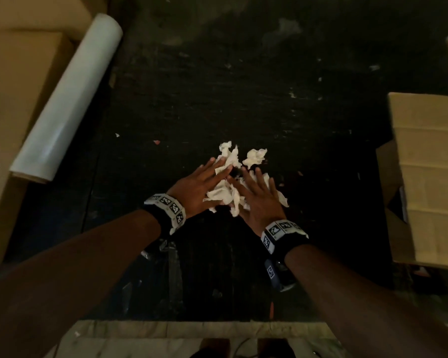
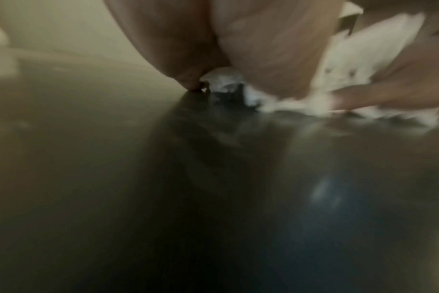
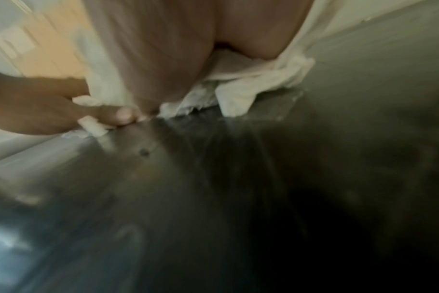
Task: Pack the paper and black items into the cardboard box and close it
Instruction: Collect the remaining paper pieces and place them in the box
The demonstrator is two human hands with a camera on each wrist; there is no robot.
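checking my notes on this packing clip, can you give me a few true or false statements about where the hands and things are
1. Both hands, left hand and right hand, rest on the crumpled paper. True.
2. The paper is already in the cardboard box. False: it lies on the dark table.
3. The cardboard box is to the person's right. True.
4. The white roll stands upright. False: it lies on its side, at the left.

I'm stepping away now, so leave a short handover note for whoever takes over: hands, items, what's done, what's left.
Left hand: flat, fingers straight, on the crumpled paper.
Right hand: flat on the same pile.
A black item peeks out between the fingertips.
Cardboard box: at the right edge, flaps open.
Done: paper gathered on the dark table.
Left: move everything into the box, close it.
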